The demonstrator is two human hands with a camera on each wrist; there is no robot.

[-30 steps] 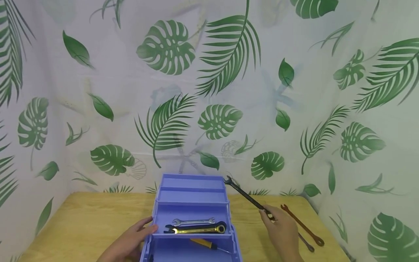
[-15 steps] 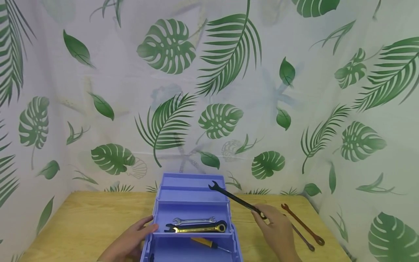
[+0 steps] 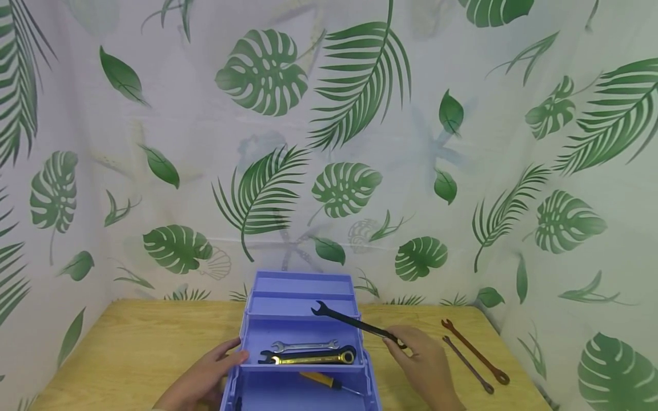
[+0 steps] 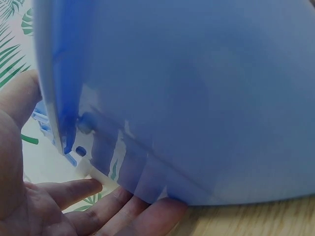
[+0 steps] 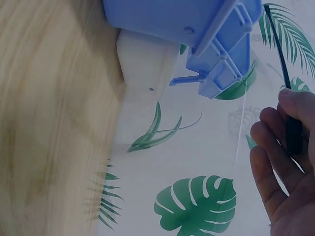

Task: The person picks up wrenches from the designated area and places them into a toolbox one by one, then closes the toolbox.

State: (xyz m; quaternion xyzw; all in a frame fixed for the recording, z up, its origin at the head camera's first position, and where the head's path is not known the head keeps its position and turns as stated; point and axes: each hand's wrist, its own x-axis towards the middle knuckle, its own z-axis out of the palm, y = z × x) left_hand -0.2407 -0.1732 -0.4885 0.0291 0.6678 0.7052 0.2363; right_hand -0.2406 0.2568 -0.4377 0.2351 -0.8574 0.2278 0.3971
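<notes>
A black combination wrench [image 3: 354,323] is pinched near its ring end by my right hand [image 3: 424,362]. Its open jaw end points left, above the upper tray of the blue toolbox [image 3: 304,308]. In the right wrist view the thumb and fingers close on the wrench's dark shaft [image 5: 294,132]. My left hand [image 3: 205,374] holds the toolbox's left side, thumb on the tray edge; in the left wrist view its fingers [image 4: 155,216] touch the outer wall. In the tray lie a small silver wrench [image 3: 305,346] and a black-and-gold ratcheting wrench [image 3: 308,358].
A yellow-handled screwdriver [image 3: 319,380] lies in the lower compartment. To the right on the wooden table [image 3: 149,337] lie a reddish-brown wrench [image 3: 475,351] and a smaller dark wrench [image 3: 468,364]. A leaf-printed cloth [image 3: 308,142] stands behind and at both sides.
My right hand has carried the black wrench left and down, from beside the toolbox to above its tray. The wrench lies flatter now. My left hand has stayed in place.
</notes>
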